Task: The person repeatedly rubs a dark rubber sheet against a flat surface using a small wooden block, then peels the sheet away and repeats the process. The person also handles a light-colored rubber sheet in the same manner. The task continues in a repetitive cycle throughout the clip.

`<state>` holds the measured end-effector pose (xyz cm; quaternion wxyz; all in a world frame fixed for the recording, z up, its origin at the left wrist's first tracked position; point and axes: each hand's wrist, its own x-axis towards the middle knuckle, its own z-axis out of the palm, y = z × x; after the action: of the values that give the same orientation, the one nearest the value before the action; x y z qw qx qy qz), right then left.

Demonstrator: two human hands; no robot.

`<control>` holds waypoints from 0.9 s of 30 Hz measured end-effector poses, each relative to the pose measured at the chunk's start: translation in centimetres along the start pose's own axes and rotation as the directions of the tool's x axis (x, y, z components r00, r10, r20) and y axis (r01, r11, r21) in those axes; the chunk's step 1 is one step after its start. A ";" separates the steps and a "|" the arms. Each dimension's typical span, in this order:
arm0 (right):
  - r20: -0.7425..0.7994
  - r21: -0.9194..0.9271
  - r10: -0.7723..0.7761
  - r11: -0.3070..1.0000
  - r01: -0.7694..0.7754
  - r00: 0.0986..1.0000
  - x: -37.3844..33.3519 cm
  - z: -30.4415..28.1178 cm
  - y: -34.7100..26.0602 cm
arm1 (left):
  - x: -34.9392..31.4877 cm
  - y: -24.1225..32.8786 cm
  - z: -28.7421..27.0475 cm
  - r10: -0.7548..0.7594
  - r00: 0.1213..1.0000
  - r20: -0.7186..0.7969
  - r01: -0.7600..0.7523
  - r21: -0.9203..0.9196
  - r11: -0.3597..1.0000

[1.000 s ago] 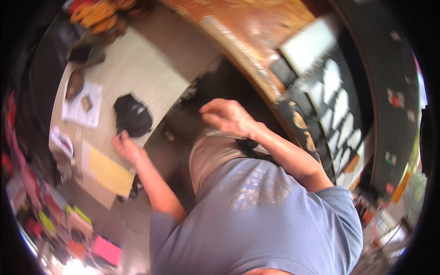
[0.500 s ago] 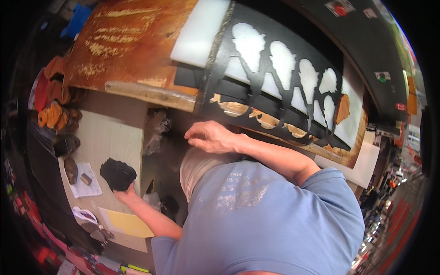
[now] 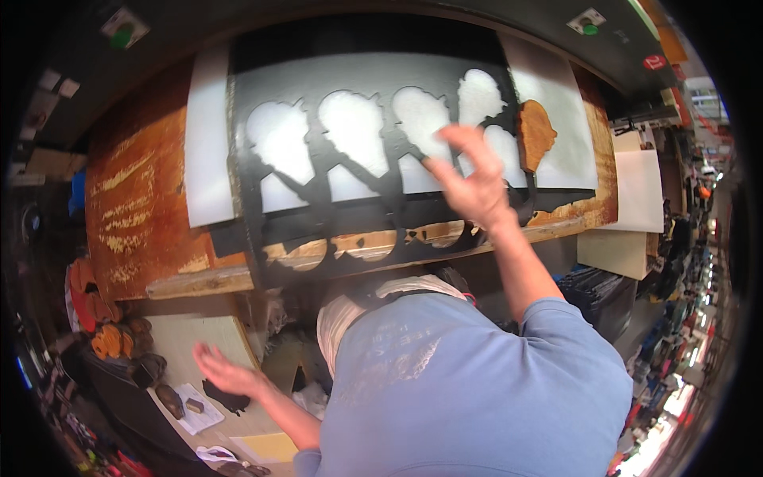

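My right hand (image 3: 477,181) is raised over a black sheet (image 3: 318,187) with several rounded cutouts, its thumb and fingers apart and nothing in them. An orange-brown flat piece with a curvy outline (image 3: 538,135) lies just right of that hand, at the sheet's right edge. White board shows through the cutouts. My left hand (image 3: 224,372) is open and blurred above the side table (image 3: 187,334) at lower left. Beside and partly below it lies a bundle of black cut pieces (image 3: 228,397), half hidden by my forearm.
The sheet's front part hangs over the worn wooden bench edge (image 3: 199,282). A dark machine beam with a green button (image 3: 590,29) spans the far side. On the side table are paper (image 3: 199,413), a small block (image 3: 195,405) and orange pieces (image 3: 111,343). Black sheets (image 3: 600,290) lie at right.
My left hand has let go of the black bundle, now on the side table. My right hand has moved up and right over the black sheet. The view has turned toward the bench.
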<state>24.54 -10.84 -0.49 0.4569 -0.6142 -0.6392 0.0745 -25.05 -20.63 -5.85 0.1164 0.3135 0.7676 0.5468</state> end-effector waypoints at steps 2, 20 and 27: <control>-0.115 -0.408 0.024 0.911 -0.069 0.993 1.2 -4.9 5.7 | -1.4 5.8 7.5 0.170 0.930 0.327 -0.108 -0.199 0.974; -0.120 -0.432 0.465 0.771 -0.468 0.877 -0.5 -12.5 16.4 | -23.6 18.3 37.2 0.705 0.040 0.708 -0.765 -0.432 0.477; -0.156 -0.467 0.393 0.779 -0.418 0.906 -2.8 -18.3 17.3 | -23.4 18.8 37.0 0.740 0.028 0.672 -0.729 -0.493 0.475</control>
<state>48.84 -17.64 -2.81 0.2748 -0.8343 -0.4779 -0.0088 19.02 -2.64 -6.44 0.1682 0.8758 0.3314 0.3080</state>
